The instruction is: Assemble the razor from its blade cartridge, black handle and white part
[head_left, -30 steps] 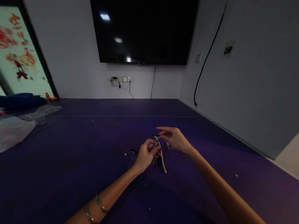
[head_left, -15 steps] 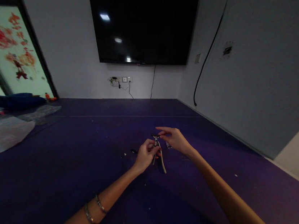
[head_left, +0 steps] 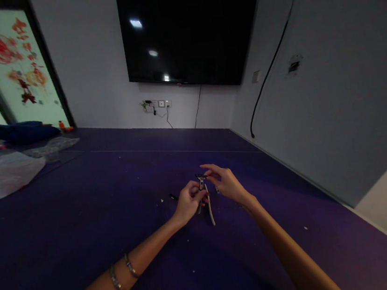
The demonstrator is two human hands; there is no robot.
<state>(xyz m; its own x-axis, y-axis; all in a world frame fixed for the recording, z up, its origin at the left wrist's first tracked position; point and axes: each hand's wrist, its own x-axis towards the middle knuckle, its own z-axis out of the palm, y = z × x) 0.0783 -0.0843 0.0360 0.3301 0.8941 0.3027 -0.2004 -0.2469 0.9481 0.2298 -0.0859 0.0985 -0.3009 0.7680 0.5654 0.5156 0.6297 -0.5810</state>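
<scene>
My left hand (head_left: 187,203) is closed around a T-shaped tool (head_left: 201,183) that looks like a razor, with a dark crossbar head on a silvery neck. Part of its grey handle shows below my fingers. The thumb and a finger of my right hand (head_left: 229,184) pinch the right end of the dark head, its other fingers stretched out above. A pale curved strip (head_left: 211,211) hangs down just right of the tool; whether it is joined to it I cannot tell. A small dark object (head_left: 173,196) lies left of my left hand. Something small behind my right hand is mostly hidden.
The purple surface (head_left: 129,228) carries a few white specks. Crumpled clear plastic (head_left: 56,145), a whitish sheet (head_left: 10,174) and a dark blue bundle (head_left: 24,131) lie at the far left. Beyond are a wall-mounted television (head_left: 190,32) and a hanging black cable (head_left: 269,70).
My right hand has shifted slightly left, and the tool's dark head has moved a little with it. The small thing behind my right hand is now more covered.
</scene>
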